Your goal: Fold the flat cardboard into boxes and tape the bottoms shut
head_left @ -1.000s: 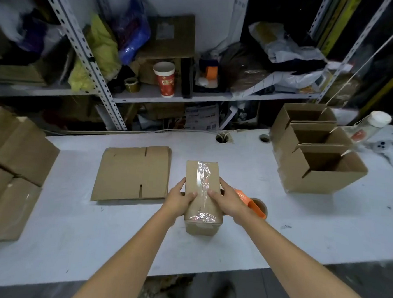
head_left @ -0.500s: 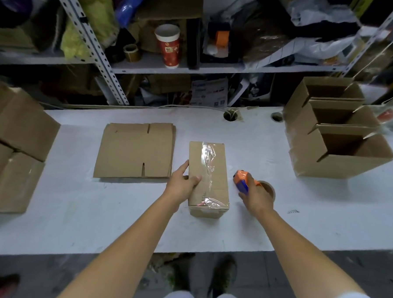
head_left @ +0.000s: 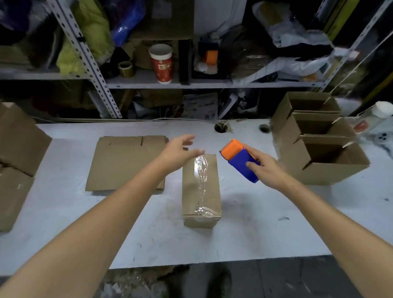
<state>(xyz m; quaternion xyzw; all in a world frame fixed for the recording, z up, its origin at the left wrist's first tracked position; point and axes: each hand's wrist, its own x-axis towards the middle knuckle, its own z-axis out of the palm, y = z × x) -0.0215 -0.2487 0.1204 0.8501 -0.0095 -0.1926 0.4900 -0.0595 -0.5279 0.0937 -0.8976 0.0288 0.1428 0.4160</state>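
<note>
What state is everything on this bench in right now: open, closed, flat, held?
Taped box, closed, taped side up, on the table.
Flat cardboard, unfolded, lying flat.
Three boxes at right, folded, tops open.
Tape dispenser, gripped by the right hand.
Left hand, open, holding nothing.
Paper cup, upright on the shelf.

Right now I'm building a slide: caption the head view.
Right hand holds a tape dispenser beside the taped box; open left hand hovers above its far end.
</note>
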